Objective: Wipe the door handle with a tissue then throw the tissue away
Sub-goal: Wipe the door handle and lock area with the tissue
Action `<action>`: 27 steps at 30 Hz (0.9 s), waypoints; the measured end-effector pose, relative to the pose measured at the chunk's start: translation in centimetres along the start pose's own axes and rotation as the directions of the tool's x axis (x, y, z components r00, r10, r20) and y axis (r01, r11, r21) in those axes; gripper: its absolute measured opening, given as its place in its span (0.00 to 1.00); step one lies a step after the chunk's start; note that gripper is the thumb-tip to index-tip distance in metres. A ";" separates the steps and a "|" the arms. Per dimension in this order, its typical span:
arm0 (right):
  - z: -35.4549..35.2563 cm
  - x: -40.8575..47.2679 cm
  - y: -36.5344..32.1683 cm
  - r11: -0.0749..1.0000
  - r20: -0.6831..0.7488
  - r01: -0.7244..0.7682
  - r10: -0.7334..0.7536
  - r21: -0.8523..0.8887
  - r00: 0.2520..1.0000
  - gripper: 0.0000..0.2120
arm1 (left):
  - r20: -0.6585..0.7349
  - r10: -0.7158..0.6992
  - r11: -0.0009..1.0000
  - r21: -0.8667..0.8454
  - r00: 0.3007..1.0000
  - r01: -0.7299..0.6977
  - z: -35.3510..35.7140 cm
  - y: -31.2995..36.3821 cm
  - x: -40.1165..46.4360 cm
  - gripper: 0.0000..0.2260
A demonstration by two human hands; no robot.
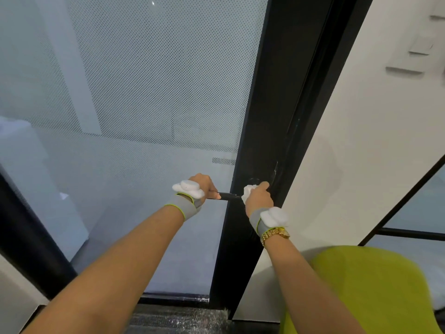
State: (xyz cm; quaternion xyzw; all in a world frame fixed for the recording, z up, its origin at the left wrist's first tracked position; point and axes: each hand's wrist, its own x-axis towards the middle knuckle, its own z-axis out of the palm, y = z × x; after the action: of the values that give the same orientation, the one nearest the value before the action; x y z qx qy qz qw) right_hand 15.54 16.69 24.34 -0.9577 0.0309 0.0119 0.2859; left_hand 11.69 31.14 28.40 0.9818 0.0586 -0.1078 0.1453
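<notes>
Crumpled white tissue [248, 191] pinched in right hand [258, 197], left hand [204, 186] gripping slim black handle [227, 196]

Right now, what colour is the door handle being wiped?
Black: the door handle shows as a dark bar between the hands, seen in the head view.

White crumpled tissue [248, 192] wraps the horizontal black door handle [227, 196].

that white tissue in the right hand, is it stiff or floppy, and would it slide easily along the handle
Probably floppy: the tissue is bunched into a soft wad under the right hand, following the fingers' shape. It looks light, since a loose pinch holds it. It would likely slide easily along the smooth dark handle, which the left hand grips at its far end.
</notes>
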 end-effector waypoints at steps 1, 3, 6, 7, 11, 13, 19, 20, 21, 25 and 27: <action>-0.1 0.0 -0.1 0.999 -0.012 0.027 -0.027 -0.032 1.000 0.20 | 0.001 -0.001 1.000 -0.003 1.000 0.001 0.0 0.1 0.0 0.16; -1.0 0.5 -0.2 0.995 -0.022 0.064 -0.066 -0.073 0.998 0.17 | 0.005 -0.004 1.000 0.004 1.000 0.004 0.1 0.2 -0.1 0.16; -1.8 0.7 0.0 0.995 -0.018 0.049 -0.048 0.087 0.999 0.14 | -0.004 -0.004 1.000 0.002 1.000 0.004 0.1 0.1 -0.1 0.16; -1.9 0.4 0.4 0.974 -0.020 0.016 -0.012 0.224 1.000 0.12 | -0.001 -0.001 1.000 -0.002 1.000 0.001 0.2 -0.1 -0.1 0.16; -0.6 -0.7 1.4 0.897 0.002 -0.055 0.060 0.439 0.998 0.12 | 0.010 0.000 1.000 -0.009 1.000 0.000 0.4 -0.4 0.0 0.16; -1.1 0.3 0.6 0.930 0.050 -0.084 0.071 0.357 0.996 0.13 | 0.017 -0.004 1.000 0.008 1.000 0.004 0.2 -0.1 0.0 0.16; -1.6 2.5 -1.0 0.988 0.158 0.038 -0.014 -0.147 0.987 0.19 | 0.034 -0.031 0.997 0.072 0.999 0.029 -0.1 0.6 -0.3 0.16; -1.0 2.1 -0.7 0.974 0.117 0.101 -0.078 -0.204 0.990 0.16 | 0.032 -0.030 0.997 0.077 0.999 0.027 -0.1 0.7 -0.3 0.16; -0.4 1.6 -0.2 0.943 0.079 0.167 -0.150 -0.287 0.985 0.14 | 0.027 -0.028 0.996 0.081 0.999 0.025 -0.1 0.7 -0.4 0.16; 1.1 0.8 2.3 0.668 0.013 0.435 -0.538 -0.604 0.843 0.13 | 0.030 -0.028 0.997 0.066 0.999 0.026 -0.2 0.7 -0.3 0.16; 1.7 0.1 3.2 0.535 0.076 0.534 -0.657 -0.655 0.750 0.14 | 0.022 -0.027 0.999 0.036 0.999 0.026 -0.1 0.6 0.0 0.16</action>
State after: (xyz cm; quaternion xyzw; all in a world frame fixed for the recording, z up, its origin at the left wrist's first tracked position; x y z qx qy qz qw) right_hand 15.37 14.94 21.17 -0.9434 -0.2787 -0.1631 -0.0757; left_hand 11.78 30.61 28.63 0.9821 0.0679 -0.1217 0.1270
